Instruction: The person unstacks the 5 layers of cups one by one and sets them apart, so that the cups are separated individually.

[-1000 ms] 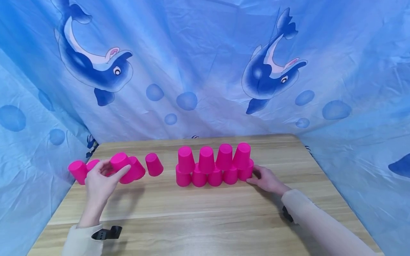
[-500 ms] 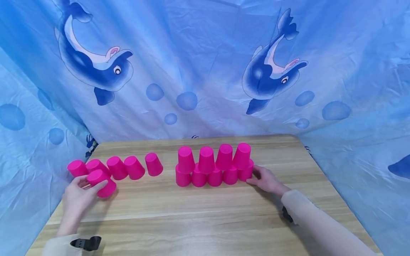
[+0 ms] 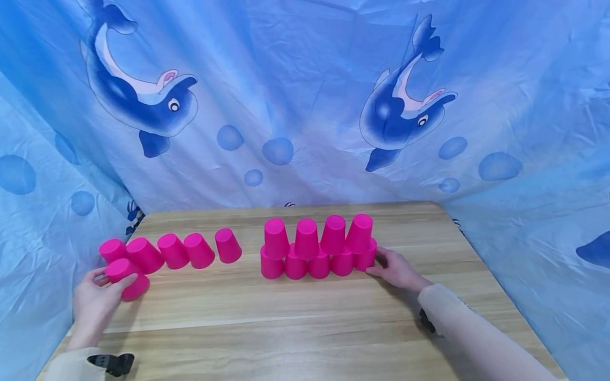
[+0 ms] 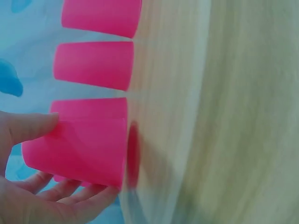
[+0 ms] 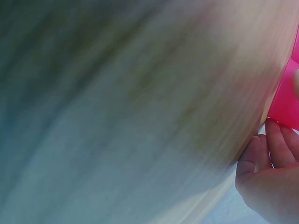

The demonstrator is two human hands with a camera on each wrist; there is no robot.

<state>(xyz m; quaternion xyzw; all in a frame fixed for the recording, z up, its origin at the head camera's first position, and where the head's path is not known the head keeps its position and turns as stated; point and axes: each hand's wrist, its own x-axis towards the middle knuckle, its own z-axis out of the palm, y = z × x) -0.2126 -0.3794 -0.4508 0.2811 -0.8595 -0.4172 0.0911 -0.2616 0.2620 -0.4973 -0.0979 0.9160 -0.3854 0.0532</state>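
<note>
At the table's left, my left hand [image 3: 95,301] grips an upside-down pink plastic cup [image 3: 136,287], thumb on one side and fingers on the other. The left wrist view shows the rim of this cup [image 4: 79,154] just off the wood, a pinkish reflection beside it. Behind it runs a row of several upside-down pink cups [image 3: 173,251]. My right hand [image 3: 396,270] holds the right-end bottom cup [image 3: 365,256] of a two-tier stack, thumb in front and fingers behind. In the right wrist view its fingertips [image 5: 275,128] meet the lower edge of the pink cup [image 5: 285,105].
Four-cup wording aside, several pink cups [image 3: 306,238] form the upper tier, bridging the lower ones. The wooden table [image 3: 286,328] ends at a blue dolphin-print curtain [image 3: 305,106] behind and at both sides. Dark straps [image 3: 111,364] circle the wrists.
My left hand has carried its cup leftward and toward me, from in front of the row's middle to its left end. The right hand and the stack stay put.
</note>
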